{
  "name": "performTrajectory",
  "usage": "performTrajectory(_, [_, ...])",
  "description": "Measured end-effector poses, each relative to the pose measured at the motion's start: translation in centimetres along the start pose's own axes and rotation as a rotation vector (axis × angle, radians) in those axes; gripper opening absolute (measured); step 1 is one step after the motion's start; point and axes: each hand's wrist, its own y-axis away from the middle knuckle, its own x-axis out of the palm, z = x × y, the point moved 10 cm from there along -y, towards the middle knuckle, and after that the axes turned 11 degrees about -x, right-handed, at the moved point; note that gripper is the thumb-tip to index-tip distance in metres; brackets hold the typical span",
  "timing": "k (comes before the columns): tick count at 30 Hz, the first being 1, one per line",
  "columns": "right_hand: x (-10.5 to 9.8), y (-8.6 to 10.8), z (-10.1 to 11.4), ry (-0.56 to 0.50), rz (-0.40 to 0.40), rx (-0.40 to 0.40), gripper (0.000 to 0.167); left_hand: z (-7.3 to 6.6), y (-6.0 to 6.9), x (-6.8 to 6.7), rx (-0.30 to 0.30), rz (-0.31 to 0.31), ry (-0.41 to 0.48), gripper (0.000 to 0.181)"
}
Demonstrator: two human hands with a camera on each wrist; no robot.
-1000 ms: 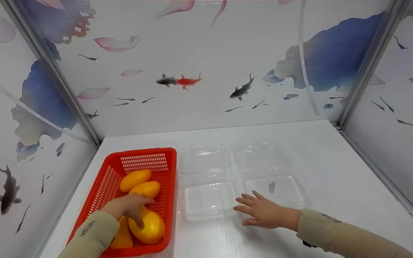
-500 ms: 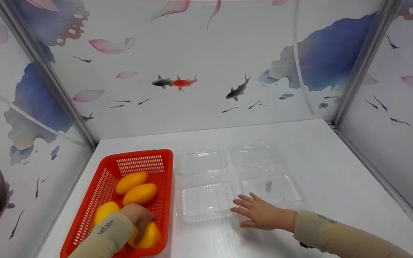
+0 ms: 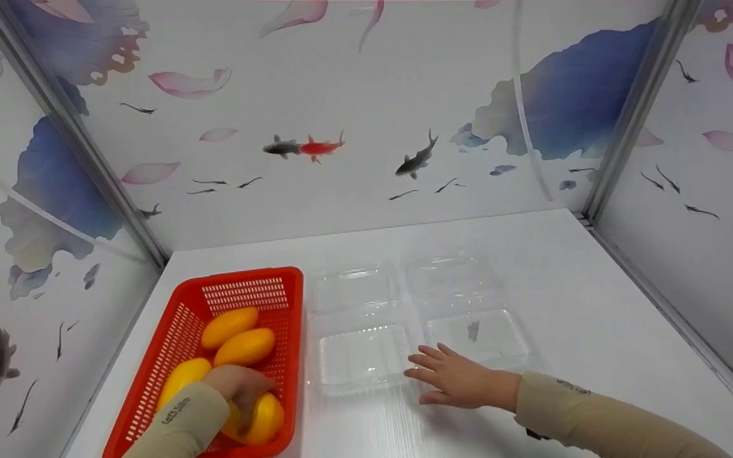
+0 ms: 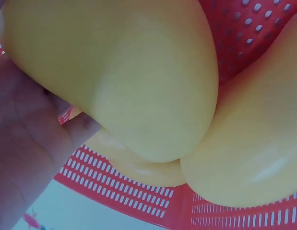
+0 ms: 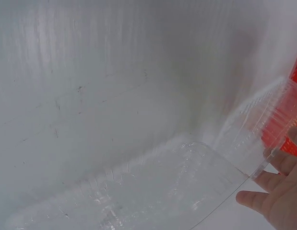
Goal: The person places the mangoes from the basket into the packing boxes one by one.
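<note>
Inside the red basket (image 3: 296, 356), my left hand (image 3: 239, 385) reaches down and grips a yellow mango (image 3: 269, 420) near the front. Part of that mango is hidden under the fingers. In the left wrist view the palm (image 4: 28, 134) lies against its smooth side. Other mangoes lie behind and beside the hand, among them one (image 3: 245, 347) just behind it. My right hand (image 3: 462, 380) has its fingers spread, holding nothing, at the front of the clear plastic containers. In the right wrist view its fingertips are close to a container edge (image 5: 249, 176); whether they touch cannot be seen.
Two clear plastic clamshell containers lie opened on the white table (image 3: 570, 299), the left one (image 3: 363, 356) beside the basket and the right one (image 3: 481, 337) beyond my right hand. Patterned panels (image 3: 354, 210) enclose the table at the back and sides.
My left hand has moved down and toward the basket's front, closing round the front mango. The right hand keeps the same spread pose. The view has shifted slightly.
</note>
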Motion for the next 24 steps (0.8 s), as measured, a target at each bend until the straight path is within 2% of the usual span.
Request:
performTrajectory(1, [0.0, 0.0, 0.1, -0.001, -0.001, -0.003, 0.053, -0.2, -0.3, 0.1, 0.024, 0.012, -0.045, 0.077])
performTrajectory(2, [0.0, 0.0, 0.1, -0.001, 0.002, -0.004, 0.053, -1.0, -0.3, 0.0, 0.101, -0.002, -0.152, 0.076])
performTrajectory(5, [0.0, 0.0, 0.1, -0.015, 0.013, 0.008, 0.054, -1.9, 0.1, -0.5, 0.194, -0.041, -0.263, 0.069])
performTrajectory(8, [-0.1, -0.1, 0.0, -0.028, 0.03, 0.028, 0.056, -2.7, 1.0, -1.2, 0.271, -0.078, -0.347, 0.06])
performTrajectory(16, [-0.2, -0.2, -0.1, -0.041, 0.057, 0.049, 0.054, -3.3, 2.7, -3.5, 0.31, -0.151, -0.334, 0.058])
performTrajectory(21, [0.0, -0.2, -0.1, -0.045, 0.052, 0.037, 0.056, -2.8, 3.4, -4.6, 0.289, -0.184, -0.279, 0.058])
performTrajectory(24, [-0.1, -0.2, 0.0, -0.02, 0.023, 0.021, 0.053, -2.9, 3.7, -5.2, 0.314, -0.205, -0.254, 0.057])
